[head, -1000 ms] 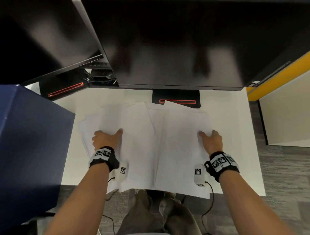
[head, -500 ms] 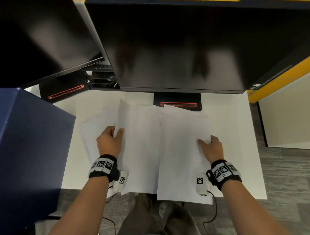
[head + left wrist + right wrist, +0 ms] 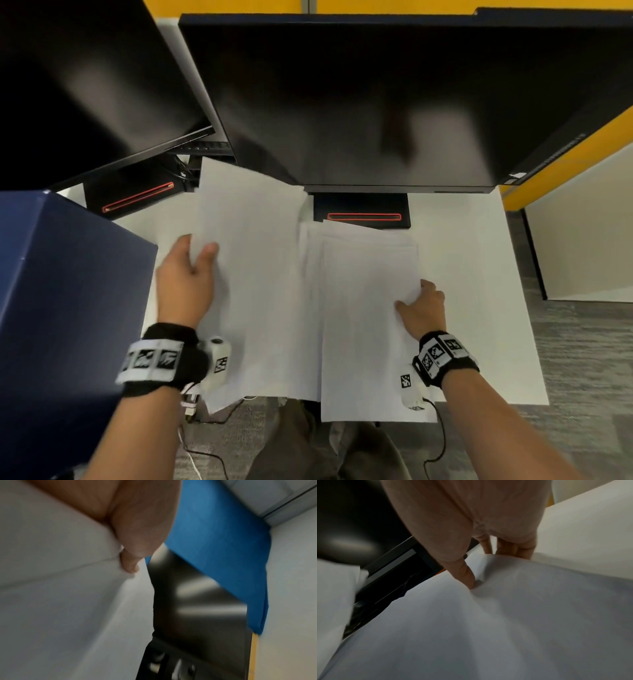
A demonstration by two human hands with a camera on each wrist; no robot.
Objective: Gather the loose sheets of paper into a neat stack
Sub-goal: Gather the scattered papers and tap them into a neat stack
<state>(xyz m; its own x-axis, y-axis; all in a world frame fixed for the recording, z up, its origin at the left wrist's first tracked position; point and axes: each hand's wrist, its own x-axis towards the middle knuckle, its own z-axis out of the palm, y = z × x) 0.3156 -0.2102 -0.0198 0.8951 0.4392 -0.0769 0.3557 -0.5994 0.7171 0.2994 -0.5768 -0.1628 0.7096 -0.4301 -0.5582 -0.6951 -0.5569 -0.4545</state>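
From the head camera I see my left hand [image 3: 185, 281] pinching the left edge of a raised bunch of sheets [image 3: 253, 274], thumb on top and fingers underneath, so that bunch is lifted and tilted, its far corner reaching up in front of the big monitor [image 3: 376, 102]. My right hand [image 3: 423, 308] grips the right edge of the flatter pile of sheets [image 3: 366, 308], which lies on the white desk [image 3: 479, 274] just this side of the monitor's base [image 3: 363, 209]; its near end hangs over the desk edge. The two lots overlap below the monitor. A blue partition [image 3: 68, 291] stands left of the monitor, beside my left hand. On the left wrist camera my thumb [image 3: 130, 561] is pressed onto the paper, gripping it, with the blue panel beyond; the picture is blurred. On the right wrist camera my thumb [image 3: 467, 577] presses down on the top sheet while the fingers [image 3: 513, 547] curl over its far edge, holding it.
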